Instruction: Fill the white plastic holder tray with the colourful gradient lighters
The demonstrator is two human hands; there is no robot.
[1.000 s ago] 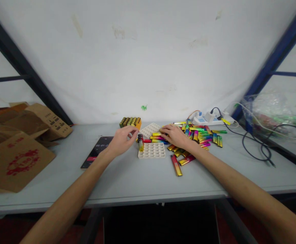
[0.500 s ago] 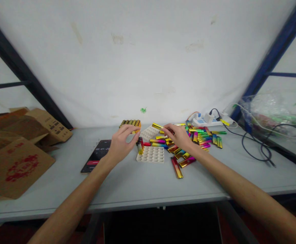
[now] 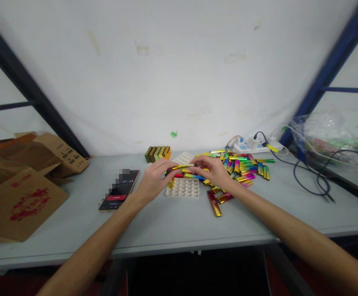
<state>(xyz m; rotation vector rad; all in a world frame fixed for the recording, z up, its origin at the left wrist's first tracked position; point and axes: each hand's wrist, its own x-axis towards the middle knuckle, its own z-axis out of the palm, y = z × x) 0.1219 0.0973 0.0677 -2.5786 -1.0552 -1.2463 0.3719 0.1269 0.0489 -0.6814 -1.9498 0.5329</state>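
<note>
A shiny gold lighter (image 3: 183,166) lies level between my two hands, above the pale tray with round hollows (image 3: 187,189). My left hand (image 3: 152,180) pinches its left end, and my right hand (image 3: 214,170) closes on its right end. Partly hidden by my left fingers, a yellow lighter (image 3: 170,183) stands in the tray's left corner. Behind the hands lies a second pale tray (image 3: 183,157). Loose metallic lighters (image 3: 240,168) in many colours are heaped right of the trays, with a red and gold one (image 3: 215,204) nearest the front.
Upright lighters (image 3: 158,153) stand in a tight block by the wall. A phone (image 3: 120,191) showing a timer lies left of my left hand. Cardboard boxes (image 3: 28,197) occupy the left end; a power strip (image 3: 249,146), black cable (image 3: 314,191) and plastic bag (image 3: 327,131) are right.
My right hand has brought the gold lighter left and down toward my left hand, which has moved slightly right and lower. Both hands now meet at the lighter.
</note>
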